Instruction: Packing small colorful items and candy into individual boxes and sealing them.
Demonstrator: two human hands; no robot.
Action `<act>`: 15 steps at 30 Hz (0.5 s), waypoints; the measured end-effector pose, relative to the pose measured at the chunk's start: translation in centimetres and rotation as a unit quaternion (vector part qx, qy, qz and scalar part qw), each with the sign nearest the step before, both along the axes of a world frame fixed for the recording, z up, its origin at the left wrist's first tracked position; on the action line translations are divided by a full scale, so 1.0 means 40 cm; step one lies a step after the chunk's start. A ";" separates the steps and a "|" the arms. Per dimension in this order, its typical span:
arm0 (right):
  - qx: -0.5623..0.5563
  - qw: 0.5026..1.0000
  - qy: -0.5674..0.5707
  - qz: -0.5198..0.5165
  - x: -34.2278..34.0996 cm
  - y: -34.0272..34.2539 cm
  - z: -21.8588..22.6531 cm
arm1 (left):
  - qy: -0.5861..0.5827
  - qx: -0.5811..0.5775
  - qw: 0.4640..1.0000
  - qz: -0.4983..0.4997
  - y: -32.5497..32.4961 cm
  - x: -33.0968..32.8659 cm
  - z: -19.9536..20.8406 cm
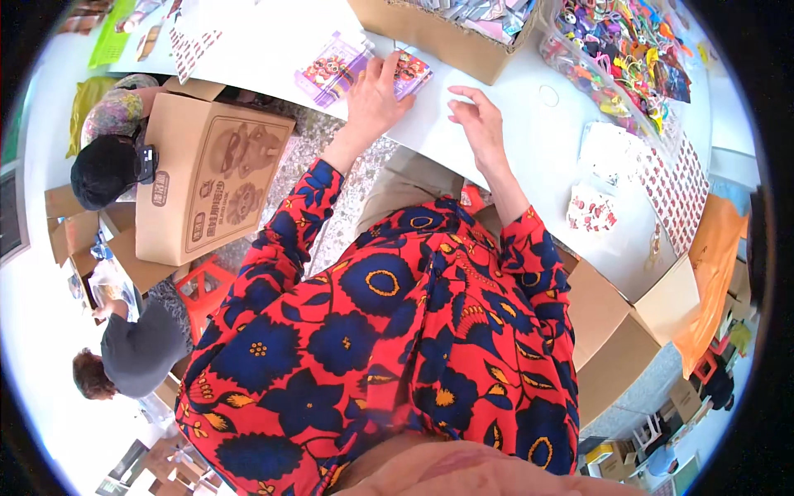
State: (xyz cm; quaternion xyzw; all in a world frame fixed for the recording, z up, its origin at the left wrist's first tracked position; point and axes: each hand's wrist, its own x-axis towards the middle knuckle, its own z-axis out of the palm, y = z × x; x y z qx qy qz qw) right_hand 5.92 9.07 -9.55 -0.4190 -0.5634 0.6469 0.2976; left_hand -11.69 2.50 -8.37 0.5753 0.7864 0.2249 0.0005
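My left hand [374, 101] lies over small purple printed packs on the white table, its fingers stretched out and touching them. One purple pack [324, 73] shows to the left of the fingers, and another purple pack [413, 74] to the right. Part of the packs is hidden under the hand, and I cannot tell whether any is gripped. My right hand [480, 120] hovers to the right, near the table's front edge, fingers parted and nothing visible in them.
On the white table [529, 132], a cardboard box [447, 37] of silvery packets stands at the back, beside a clear bin [579, 78] of colourful small items. Sticker sheets [682, 186] lie right. A large carton [219, 178] and two people are at left; an open carton [608, 331] stands right.
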 end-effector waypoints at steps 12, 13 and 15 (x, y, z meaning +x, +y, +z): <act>-0.016 0.998 0.010 0.052 0.061 -0.029 -0.046 | 0.020 0.037 0.993 0.114 0.052 0.032 -0.029; -0.020 0.998 0.012 0.051 0.066 -0.030 -0.047 | 0.022 0.039 0.992 0.119 0.049 0.038 -0.022; -0.023 0.998 0.020 0.051 0.076 -0.035 -0.046 | -0.022 0.042 0.993 0.104 0.034 0.049 -0.004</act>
